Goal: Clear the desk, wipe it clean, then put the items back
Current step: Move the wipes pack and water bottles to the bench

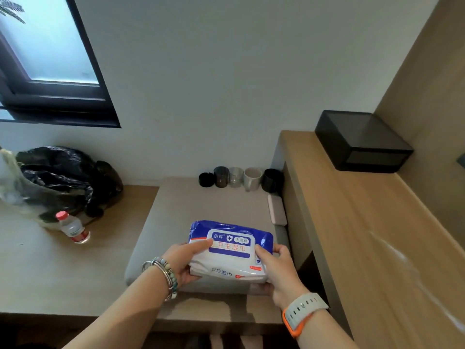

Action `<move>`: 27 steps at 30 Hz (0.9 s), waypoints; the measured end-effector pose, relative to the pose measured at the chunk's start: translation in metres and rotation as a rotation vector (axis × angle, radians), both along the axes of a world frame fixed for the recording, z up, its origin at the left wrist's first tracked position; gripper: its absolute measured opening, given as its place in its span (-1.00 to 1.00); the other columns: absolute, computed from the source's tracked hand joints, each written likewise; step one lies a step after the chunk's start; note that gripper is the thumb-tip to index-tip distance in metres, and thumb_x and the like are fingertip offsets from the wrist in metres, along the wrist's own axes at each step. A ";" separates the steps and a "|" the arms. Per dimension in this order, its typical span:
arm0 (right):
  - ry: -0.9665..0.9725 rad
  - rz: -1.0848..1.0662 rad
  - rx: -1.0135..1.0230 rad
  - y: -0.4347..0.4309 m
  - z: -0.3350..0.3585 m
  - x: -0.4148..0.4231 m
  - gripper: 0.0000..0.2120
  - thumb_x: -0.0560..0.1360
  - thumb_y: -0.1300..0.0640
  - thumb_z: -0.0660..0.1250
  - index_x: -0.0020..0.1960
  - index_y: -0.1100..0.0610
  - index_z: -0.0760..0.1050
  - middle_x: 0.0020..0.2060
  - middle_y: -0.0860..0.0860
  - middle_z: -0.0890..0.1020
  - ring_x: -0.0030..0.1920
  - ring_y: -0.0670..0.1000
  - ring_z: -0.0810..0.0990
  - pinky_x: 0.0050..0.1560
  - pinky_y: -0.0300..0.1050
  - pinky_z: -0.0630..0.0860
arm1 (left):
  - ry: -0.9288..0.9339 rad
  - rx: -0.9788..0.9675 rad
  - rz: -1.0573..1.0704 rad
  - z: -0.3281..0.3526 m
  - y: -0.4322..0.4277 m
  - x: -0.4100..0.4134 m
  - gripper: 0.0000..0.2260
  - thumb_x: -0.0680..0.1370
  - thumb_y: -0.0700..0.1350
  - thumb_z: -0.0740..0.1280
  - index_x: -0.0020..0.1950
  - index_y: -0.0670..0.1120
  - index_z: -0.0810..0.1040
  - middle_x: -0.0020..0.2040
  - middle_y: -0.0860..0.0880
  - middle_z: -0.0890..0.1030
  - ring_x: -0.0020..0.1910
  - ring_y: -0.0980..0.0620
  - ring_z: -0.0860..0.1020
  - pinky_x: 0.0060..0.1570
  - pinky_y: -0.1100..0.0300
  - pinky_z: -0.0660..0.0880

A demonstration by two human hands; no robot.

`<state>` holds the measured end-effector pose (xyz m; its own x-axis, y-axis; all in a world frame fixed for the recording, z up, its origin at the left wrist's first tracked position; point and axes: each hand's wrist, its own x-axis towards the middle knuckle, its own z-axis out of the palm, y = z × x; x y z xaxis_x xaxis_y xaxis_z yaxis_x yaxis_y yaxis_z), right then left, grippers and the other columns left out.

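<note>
Both hands hold the wipes pack (230, 248) just above the near part of a grey cushion (201, 210). Its long axis runs left to right, with the right end a little nearer the person. The label faces up, its print reading upright to the wearer, with the blue end toward the wall (226, 84) and the white end toward the body.

The left hand (183, 263) grips the left end, thumb on top and fingers curled beneath. The right hand (279, 270) grips the right end the same way (its fingers are mostly hidden under the pack).

Along the wall at the cushion's far edge stand five cups (236, 177) in a row, and a pink case (276, 210) lies at its right edge. The wooden desk (364, 235) rises on the right, marked with pale streaks and bearing a black box (362, 142) at its far end. Left of the cushion, a wooden ledge (50, 268) holds a bottle (73, 227) and a black bag (57, 177) below a dark-framed window (50, 59).
</note>
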<state>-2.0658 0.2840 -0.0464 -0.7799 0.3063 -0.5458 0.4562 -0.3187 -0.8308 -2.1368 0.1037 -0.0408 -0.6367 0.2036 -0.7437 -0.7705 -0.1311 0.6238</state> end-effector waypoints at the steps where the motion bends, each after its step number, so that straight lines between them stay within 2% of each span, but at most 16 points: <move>1: -0.011 -0.001 -0.009 0.003 -0.005 -0.014 -0.74 0.51 0.11 0.35 0.11 0.02 0.31 -0.06 0.10 0.65 -0.19 0.05 0.68 -0.33 -0.11 0.56 | 0.000 0.000 -0.002 -0.003 0.003 -0.015 -0.64 0.41 -0.21 0.45 0.16 -0.21 0.46 -0.06 -0.24 0.67 -0.10 -0.22 0.65 -0.27 -0.04 0.62; 4: -0.041 -0.010 -0.014 0.009 -0.019 -0.060 -0.77 0.52 0.10 0.34 0.09 0.04 0.32 -0.10 0.10 0.66 -0.22 0.04 0.68 -0.26 -0.07 0.58 | -0.003 0.012 -0.024 -0.014 0.012 -0.062 -0.70 0.44 -0.25 0.42 0.14 -0.22 0.46 -0.03 -0.25 0.65 -0.11 -0.20 0.64 -0.32 -0.04 0.62; 7: -0.077 -0.044 -0.030 0.009 -0.037 -0.111 -0.77 0.52 0.11 0.33 0.09 0.04 0.32 -0.11 0.09 0.65 -0.21 0.03 0.67 -0.22 -0.05 0.58 | 0.004 -0.004 -0.073 -0.028 0.016 -0.117 -0.76 0.46 -0.27 0.40 0.10 -0.20 0.48 -0.07 -0.20 0.65 -0.20 -0.13 0.64 -0.35 0.03 0.62; 10: -0.124 -0.090 -0.051 0.007 -0.055 -0.156 -0.78 0.53 0.11 0.32 0.09 0.02 0.31 -0.07 0.10 0.64 -0.16 0.05 0.66 -0.17 -0.02 0.60 | 0.004 -0.059 -0.099 -0.049 0.018 -0.166 -0.72 0.45 -0.22 0.42 0.13 -0.17 0.48 -0.01 -0.17 0.64 -0.15 -0.10 0.62 -0.34 0.09 0.61; 15: -0.194 -0.143 -0.080 0.011 -0.088 -0.206 -0.73 0.53 0.11 0.33 0.16 0.04 0.31 -0.07 0.09 0.63 -0.15 0.04 0.65 -0.21 -0.07 0.58 | -0.033 -0.116 -0.165 -0.087 0.025 -0.219 -0.77 0.45 -0.17 0.43 0.05 -0.11 0.47 -0.04 -0.12 0.62 -0.13 -0.06 0.61 -0.34 0.12 0.60; 18: -0.227 -0.168 -0.082 0.018 -0.113 -0.227 -0.73 0.52 0.10 0.33 0.15 0.05 0.32 -0.07 0.08 0.64 -0.11 0.07 0.66 -0.14 -0.04 0.60 | -0.060 -0.125 -0.183 -0.114 0.035 -0.244 -0.75 0.44 -0.17 0.43 0.07 -0.10 0.47 -0.02 -0.13 0.62 -0.09 -0.08 0.60 -0.19 0.05 0.60; 20: -0.247 -0.189 -0.081 0.024 -0.133 -0.242 -0.73 0.52 0.09 0.34 0.14 0.05 0.32 -0.06 0.09 0.65 -0.11 0.06 0.66 -0.19 -0.06 0.59 | -0.065 -0.139 -0.183 -0.133 0.043 -0.261 -0.75 0.44 -0.17 0.44 0.06 -0.09 0.46 -0.01 -0.13 0.62 -0.06 -0.10 0.60 -0.08 -0.01 0.57; 23: -0.283 -0.203 -0.071 0.035 -0.169 -0.263 -0.74 0.52 0.07 0.33 0.14 0.04 0.32 -0.06 0.08 0.65 -0.12 0.05 0.66 -0.22 -0.09 0.57 | -0.092 -0.146 -0.168 -0.169 0.056 -0.281 -0.77 0.43 -0.19 0.44 0.02 -0.07 0.46 -0.02 -0.12 0.61 -0.08 -0.08 0.60 -0.12 0.01 0.57; 25: -0.298 -0.201 -0.078 0.043 -0.194 -0.273 -0.74 0.52 0.07 0.33 0.14 0.04 0.32 -0.06 0.07 0.65 -0.10 0.06 0.66 -0.13 -0.05 0.60 | -0.116 -0.161 -0.174 -0.193 0.065 -0.291 -0.77 0.43 -0.18 0.45 0.01 -0.07 0.46 0.00 -0.12 0.61 -0.05 -0.09 0.60 -0.05 -0.03 0.56; 27: -0.317 -0.196 -0.073 0.052 -0.215 -0.281 -0.72 0.52 0.06 0.34 0.15 0.04 0.32 -0.06 0.06 0.65 -0.10 0.05 0.66 -0.16 -0.07 0.60 | -0.129 -0.183 -0.182 -0.214 0.073 -0.301 -0.72 0.42 -0.17 0.46 0.07 -0.09 0.46 0.03 -0.13 0.61 -0.02 -0.10 0.60 -0.01 -0.04 0.56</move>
<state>-2.3464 0.3360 -0.2616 -0.4994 0.3844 -0.7764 0.6113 -0.4787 -0.6302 -2.4374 0.1769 -0.2550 -0.4993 0.1608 -0.8514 -0.8457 0.1229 0.5193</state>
